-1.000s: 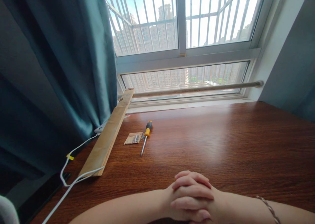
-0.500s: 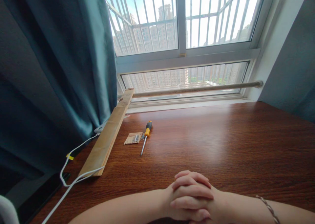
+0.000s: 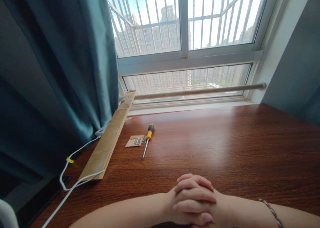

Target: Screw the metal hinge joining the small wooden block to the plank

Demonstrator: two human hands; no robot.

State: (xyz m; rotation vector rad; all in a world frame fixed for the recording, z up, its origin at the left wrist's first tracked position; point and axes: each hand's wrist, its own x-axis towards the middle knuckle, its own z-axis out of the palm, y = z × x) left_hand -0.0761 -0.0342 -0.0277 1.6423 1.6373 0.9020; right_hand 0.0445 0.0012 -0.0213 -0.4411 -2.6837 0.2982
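Note:
My left hand (image 3: 176,204) and my right hand (image 3: 215,206) are clasped together at the lower middle, their fingers interlaced and folded over each other. No object shows between them, though the palms are hidden. Beyond them, to the left, a screwdriver (image 3: 150,133) with a black and yellow handle lies on the brown wooden table (image 3: 237,154), its metal tip towards me. Several small screws (image 3: 144,139) lie against its left side, next to a flat brown packet (image 3: 134,141) with a dark printed patch. Neither hand touches these things. A braided bracelet (image 3: 271,211) circles my right wrist.
A long wooden board (image 3: 107,139) runs along the table's left side towards the window. A white cable (image 3: 67,193) crosses its near end; a white device (image 3: 101,131) sits behind it. Blue curtains (image 3: 75,54) hang at left. A rail (image 3: 200,91) spans the window.

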